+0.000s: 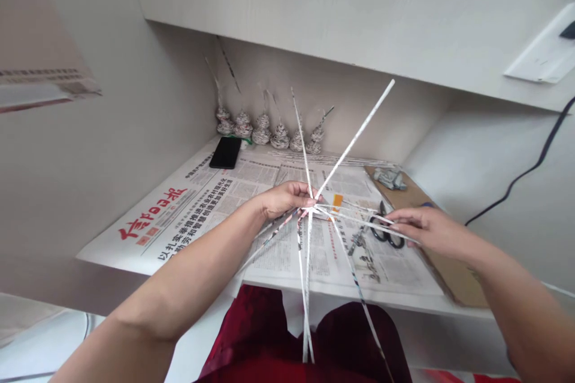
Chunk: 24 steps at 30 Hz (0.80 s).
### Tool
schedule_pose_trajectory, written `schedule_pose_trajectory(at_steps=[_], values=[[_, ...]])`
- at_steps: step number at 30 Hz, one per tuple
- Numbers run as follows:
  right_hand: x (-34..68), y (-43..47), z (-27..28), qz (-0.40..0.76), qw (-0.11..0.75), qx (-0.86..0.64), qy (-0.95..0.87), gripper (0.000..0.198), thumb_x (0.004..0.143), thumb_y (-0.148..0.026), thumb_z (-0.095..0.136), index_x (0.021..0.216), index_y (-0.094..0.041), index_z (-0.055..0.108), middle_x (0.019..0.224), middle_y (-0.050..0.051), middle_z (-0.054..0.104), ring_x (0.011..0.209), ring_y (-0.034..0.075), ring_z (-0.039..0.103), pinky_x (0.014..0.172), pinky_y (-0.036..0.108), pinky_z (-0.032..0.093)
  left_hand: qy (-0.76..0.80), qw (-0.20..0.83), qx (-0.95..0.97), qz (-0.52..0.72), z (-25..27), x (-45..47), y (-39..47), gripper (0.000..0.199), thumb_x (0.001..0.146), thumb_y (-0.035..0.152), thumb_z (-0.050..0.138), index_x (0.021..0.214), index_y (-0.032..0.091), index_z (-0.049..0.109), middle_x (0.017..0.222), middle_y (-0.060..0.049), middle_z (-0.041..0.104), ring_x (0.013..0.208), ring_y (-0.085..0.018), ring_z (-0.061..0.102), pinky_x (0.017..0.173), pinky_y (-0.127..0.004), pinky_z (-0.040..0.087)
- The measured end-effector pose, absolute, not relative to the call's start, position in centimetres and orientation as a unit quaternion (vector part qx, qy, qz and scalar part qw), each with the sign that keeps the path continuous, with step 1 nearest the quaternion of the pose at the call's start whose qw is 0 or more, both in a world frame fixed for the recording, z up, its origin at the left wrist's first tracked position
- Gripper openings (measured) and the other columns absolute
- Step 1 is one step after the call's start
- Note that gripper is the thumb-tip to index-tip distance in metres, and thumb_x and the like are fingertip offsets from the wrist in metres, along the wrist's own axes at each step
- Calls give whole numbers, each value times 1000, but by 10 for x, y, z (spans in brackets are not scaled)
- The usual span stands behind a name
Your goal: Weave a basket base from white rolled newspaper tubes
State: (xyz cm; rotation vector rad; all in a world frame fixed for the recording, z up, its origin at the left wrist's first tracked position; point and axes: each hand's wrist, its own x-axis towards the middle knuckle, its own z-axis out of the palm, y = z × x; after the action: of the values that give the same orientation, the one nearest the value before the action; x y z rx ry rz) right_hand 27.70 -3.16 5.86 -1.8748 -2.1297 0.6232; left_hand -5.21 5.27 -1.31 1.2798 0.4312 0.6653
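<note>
Radiating from one crossing, the paper rods (309, 239) are held raised over the newspaper (242, 188) on the worktop (413, 300). Viewing remotely through the head camera, I see the left hand (287, 198) pinching the crossing between thumb and fingers; the right hand (420, 227) pinches rods extending rightward, near the scissors (388, 238). Six woven, gourd-like forms (261, 134) stand in a row behind. I judge the step in hand to be interlacing rods about the crossing; the next move appears to call for a firm left pinch while the right hand guides its rods without slack.
</note>
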Motion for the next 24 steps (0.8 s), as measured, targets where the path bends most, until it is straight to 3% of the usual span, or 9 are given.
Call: schedule_pose_trajectory(at_steps=[3, 6, 9, 14, 24], values=[[282, -34, 59, 249, 98, -643, -718, 41, 84, -52, 57, 108, -23, 73, 93, 5, 76, 70, 20, 69, 61, 29, 54, 200, 725, 586, 302, -15, -52, 54, 41, 66, 30, 83, 97, 9, 65, 64, 1, 58, 49, -8, 51, 45, -20, 42], [283, -36, 62, 149, 137, -671, -713, 41, 84, -55, 56, 103, -23, 74, 87, 5, 76, 64, 21, 68, 65, 34, 53, 192, 724, 591, 300, -16, -52, 55, 39, 65, 28, 83, 94, 9, 66, 66, 0, 58, 50, -8, 51, 45, -20, 42], [281, -36, 63, 36, 153, -676, -720, 36, 86, -54, 55, 99, -27, 75, 93, 4, 77, 77, 26, 70, 67, 35, 51, 185, 730, 591, 289, -14, -53, 55, 38, 64, 27, 83, 94, 10, 66, 68, 0, 60, 52, -8, 52, 46, -21, 44], [276, -40, 58, -120, 197, -626, -745, 37, 93, -45, 44, 112, -28, 70, 109, 7, 73, 88, 30, 68, 75, 40, 48, 187, 727, 602, 273, -7, -53, 52, 38, 64, 25, 83, 94, 10, 66, 67, -1, 62, 53, -8, 53, 49, -21, 45], [249, -60, 71, -191, 199, -611, -742, 38, 94, -34, 35, 115, -26, 66, 105, 13, 69, 103, 38, 62, 83, 45, 44, 218, 724, 585, 293, -9, -52, 54, 34, 61, 21, 83, 87, 9, 66, 65, -2, 64, 51, -9, 54, 47, -20, 40]])
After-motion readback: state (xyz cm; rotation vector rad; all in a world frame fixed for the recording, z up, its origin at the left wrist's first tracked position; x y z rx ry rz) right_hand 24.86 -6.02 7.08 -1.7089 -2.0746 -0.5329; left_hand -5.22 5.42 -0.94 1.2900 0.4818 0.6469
